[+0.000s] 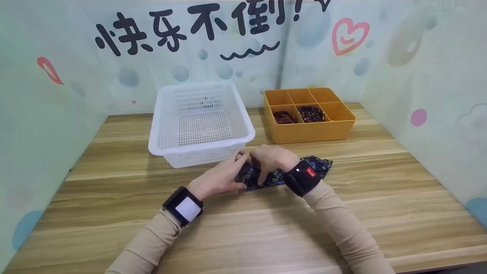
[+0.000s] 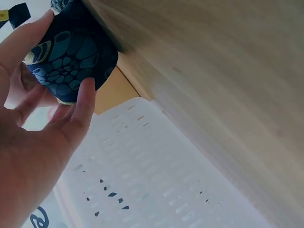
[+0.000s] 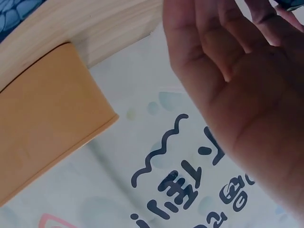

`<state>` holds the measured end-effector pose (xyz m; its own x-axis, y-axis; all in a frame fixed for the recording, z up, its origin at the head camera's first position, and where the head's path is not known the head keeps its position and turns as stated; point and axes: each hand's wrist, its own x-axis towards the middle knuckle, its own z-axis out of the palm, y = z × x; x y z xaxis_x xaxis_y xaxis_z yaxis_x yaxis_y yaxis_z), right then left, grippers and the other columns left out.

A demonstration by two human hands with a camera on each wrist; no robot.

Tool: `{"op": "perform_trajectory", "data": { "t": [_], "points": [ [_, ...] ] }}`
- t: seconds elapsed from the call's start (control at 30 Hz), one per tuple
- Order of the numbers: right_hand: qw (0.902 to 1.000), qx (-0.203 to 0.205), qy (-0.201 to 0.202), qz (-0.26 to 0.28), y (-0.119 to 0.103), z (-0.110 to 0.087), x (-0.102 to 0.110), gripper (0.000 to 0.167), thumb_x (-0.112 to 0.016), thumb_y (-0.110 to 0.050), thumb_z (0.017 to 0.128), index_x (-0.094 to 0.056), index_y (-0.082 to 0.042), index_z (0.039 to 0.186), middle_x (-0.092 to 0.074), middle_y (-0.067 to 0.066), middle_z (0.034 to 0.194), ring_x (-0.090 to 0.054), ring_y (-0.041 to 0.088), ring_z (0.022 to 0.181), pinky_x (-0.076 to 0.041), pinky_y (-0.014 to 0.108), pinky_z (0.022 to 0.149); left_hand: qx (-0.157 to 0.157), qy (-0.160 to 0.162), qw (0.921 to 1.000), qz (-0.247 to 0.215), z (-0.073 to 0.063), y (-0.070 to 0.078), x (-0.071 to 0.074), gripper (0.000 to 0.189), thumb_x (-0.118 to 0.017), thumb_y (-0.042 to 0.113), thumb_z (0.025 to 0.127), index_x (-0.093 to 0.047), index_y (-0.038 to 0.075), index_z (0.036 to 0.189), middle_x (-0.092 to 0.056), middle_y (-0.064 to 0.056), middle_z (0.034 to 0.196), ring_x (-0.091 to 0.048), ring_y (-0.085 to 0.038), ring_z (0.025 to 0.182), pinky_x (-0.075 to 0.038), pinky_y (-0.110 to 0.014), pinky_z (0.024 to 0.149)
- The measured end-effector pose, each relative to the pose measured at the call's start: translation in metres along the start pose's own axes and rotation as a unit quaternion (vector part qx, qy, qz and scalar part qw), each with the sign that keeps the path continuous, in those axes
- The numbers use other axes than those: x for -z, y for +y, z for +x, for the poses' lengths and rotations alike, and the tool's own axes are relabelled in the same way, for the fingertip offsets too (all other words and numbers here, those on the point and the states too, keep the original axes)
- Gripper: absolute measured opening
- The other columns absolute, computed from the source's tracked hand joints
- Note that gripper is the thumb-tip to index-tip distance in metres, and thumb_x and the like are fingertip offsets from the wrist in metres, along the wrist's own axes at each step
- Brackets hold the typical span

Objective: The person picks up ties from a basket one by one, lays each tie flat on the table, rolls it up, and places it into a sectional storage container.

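A dark blue patterned necktie (image 1: 273, 178) lies across the table, its pointed end (image 1: 326, 164) sticking out past the right wrist. My left hand (image 1: 222, 177) grips the tie's left end; in the left wrist view the fingers and thumb hold a folded or rolled bundle of patterned cloth (image 2: 71, 59) between them. From the other side my right hand (image 1: 271, 158) curls over the same end, thumb pointing down across the cloth. The right wrist view shows mostly the palm (image 3: 247, 104), with its fingertips largely hidden.
Just behind the left hand stands a white perforated basket (image 1: 201, 146). An orange divided box (image 1: 312, 131) sits at the back right, with a reddish-brown coil (image 1: 285, 117) and a dark patterned coil (image 1: 312, 114) in two front compartments. Printed walls enclose the wooden table (image 1: 236, 236).
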<state>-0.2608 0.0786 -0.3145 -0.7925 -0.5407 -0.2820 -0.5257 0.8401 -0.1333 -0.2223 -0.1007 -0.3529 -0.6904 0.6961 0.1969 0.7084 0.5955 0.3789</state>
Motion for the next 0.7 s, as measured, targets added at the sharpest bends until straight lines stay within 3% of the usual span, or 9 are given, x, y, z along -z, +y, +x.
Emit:
{"op": "perform_trajectory", "data": {
  "t": [0.17,0.43,0.7],
  "points": [
    [0.9997,0.023,-0.01,-0.005,0.0001,-0.0032,0.0037,0.056,-0.085,-0.037,0.064,-0.059,-0.008,0.104,-0.066,0.007,0.104,-0.062,0.022,0.096,-0.053,0.036,0.083,-0.017,-0.004,0.9995,0.025,-0.0038,-0.0001,0.0037,0.065,-0.077,0.006,0.071,-0.047,0.01,0.128,-0.05,-0.018,0.123,-0.054,-0.034,0.114,-0.047,-0.046,0.1],
    [0.9988,0.045,-0.017,-0.01,0.0019,-0.0061,0.0087,0.049,-0.083,-0.043,0.065,-0.068,-0.009,0.097,-0.072,0.005,0.094,-0.067,0.019,0.085,-0.055,0.032,0.076,-0.041,-0.016,0.9985,0.031,-0.0046,-0.0022,0.0067,0.055,-0.078,0.016,0.072,-0.05,0.011,0.12,-0.057,-0.016,0.108,-0.057,-0.03,0.102,-0.051,-0.044,0.09],
    [0.9991,0.036,-0.018,0.011,-0.0032,-0.0078,0.0094,0.056,-0.082,-0.041,0.068,-0.059,-0.012,0.109,-0.067,0.005,0.109,-0.061,0.021,0.1,-0.052,0.036,0.088,-0.01,-0.03,0.9977,0.06,-0.0038,0.0006,0.0045,0.051,-0.075,0.015,0.076,-0.048,0.012,0.12,-0.055,-0.02,0.119,-0.055,-0.035,0.11,-0.05,-0.048,0.094]
  ]
}}
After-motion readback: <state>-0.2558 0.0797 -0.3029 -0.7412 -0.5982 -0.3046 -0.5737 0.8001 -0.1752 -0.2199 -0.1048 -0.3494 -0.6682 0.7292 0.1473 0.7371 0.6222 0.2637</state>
